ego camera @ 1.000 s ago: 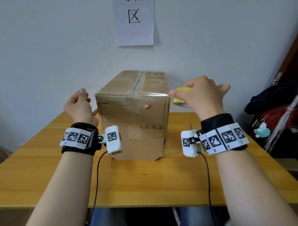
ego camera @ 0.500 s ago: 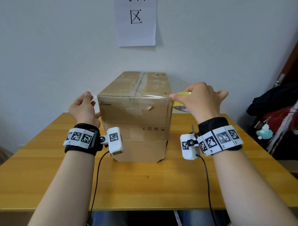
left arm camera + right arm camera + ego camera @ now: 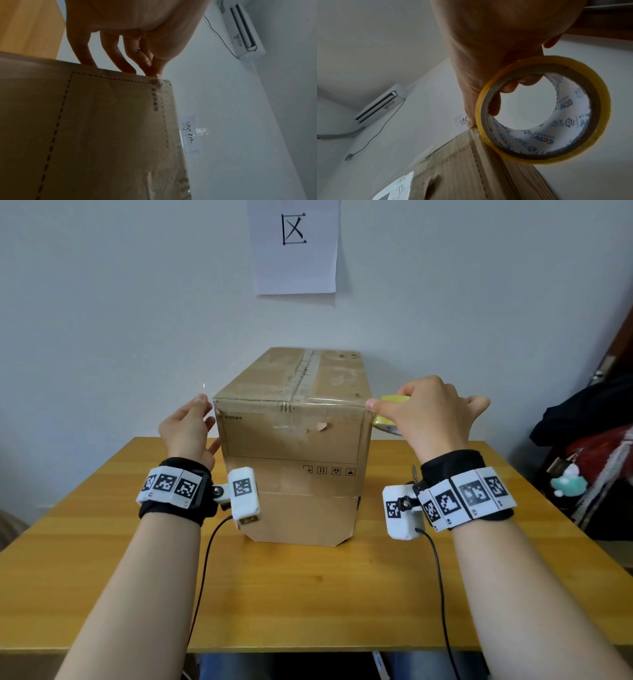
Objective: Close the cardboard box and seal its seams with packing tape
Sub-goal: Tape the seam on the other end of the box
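Head view has the wooden table (image 3: 308,594) carrying the closed cardboard box (image 3: 294,470) at its centre, flaps down and an old tape line along the top seam. A clear strip of tape (image 3: 291,402) runs along the box's near top edge from 9 o'clock to 3 o'clock. The right hand (image 3: 431,416), at the box's 3 o'clock corner, grips the yellow tape roll (image 3: 390,416); the right wrist view shows its fingers (image 3: 508,88) curled through the roll's core and the thumb pressing the strip at the corner. The left hand (image 3: 188,429) is at the 9 o'clock corner; its fingers (image 3: 123,60) lie straight and close together, tips on the box edge, thumb and forefinger meeting over the strip's end. Half a second ago that hand stood off the box with the strip's end in the air; now it is against the corner, and the strip lies lower on the edge.
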`<act>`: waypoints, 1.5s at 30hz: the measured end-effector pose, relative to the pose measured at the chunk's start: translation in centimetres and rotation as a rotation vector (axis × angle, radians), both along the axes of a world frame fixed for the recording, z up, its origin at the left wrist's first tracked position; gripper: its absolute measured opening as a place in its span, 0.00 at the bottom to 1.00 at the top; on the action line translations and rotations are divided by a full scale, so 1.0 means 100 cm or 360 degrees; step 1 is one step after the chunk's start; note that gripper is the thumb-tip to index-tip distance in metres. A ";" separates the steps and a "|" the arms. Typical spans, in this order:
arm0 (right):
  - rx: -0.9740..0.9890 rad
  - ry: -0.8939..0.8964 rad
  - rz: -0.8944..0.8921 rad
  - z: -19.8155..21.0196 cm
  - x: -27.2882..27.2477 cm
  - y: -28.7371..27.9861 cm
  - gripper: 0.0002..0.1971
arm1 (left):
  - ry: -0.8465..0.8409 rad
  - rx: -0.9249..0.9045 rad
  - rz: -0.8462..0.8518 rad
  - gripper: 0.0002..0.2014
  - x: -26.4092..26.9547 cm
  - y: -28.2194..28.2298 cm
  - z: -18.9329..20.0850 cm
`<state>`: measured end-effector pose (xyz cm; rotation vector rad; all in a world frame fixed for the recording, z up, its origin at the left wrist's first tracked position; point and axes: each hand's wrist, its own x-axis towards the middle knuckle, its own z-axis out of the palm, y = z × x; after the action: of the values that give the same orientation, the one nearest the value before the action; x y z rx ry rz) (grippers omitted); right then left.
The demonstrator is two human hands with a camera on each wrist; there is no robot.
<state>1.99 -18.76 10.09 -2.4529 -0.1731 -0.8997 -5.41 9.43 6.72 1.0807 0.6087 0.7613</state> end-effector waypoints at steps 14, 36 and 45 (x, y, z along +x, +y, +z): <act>0.0019 -0.0003 -0.0091 -0.003 0.017 -0.010 0.25 | 0.0063 0.0320 -0.0013 0.04 0.007 -0.018 -0.007; 0.0040 0.0051 -0.0012 -0.003 0.031 -0.023 0.25 | 0.0197 0.0201 -0.0375 0.14 0.021 -0.020 -0.015; 0.0038 0.0072 -0.0012 -0.002 0.032 -0.023 0.24 | 0.0286 0.0183 -0.0430 0.15 0.029 -0.020 -0.006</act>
<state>5.20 -21.06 9.90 -2.4507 -0.1367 -0.8437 -2.49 7.41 6.15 1.3166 0.5607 0.4715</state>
